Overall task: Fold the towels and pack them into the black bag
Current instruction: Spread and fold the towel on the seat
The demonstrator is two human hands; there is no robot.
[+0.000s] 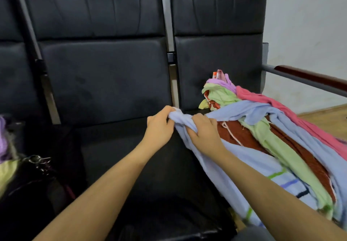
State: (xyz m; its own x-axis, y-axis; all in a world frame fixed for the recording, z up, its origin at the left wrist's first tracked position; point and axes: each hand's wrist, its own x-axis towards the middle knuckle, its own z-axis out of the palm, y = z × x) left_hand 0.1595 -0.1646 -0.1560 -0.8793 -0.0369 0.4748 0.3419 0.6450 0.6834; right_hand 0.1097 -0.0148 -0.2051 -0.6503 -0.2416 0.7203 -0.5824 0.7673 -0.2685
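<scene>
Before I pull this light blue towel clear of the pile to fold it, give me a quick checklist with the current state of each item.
1. Both hands grip the light blue towel: ok, left hand and right hand bunch one end.
2. Towel free of the pile: not ok, green towel and rust-red towel lie on it.
3. Bare seat for folding: ok.
4. Black bag nearby: ok, at left.
5. Bag open: cannot tell.
</scene>
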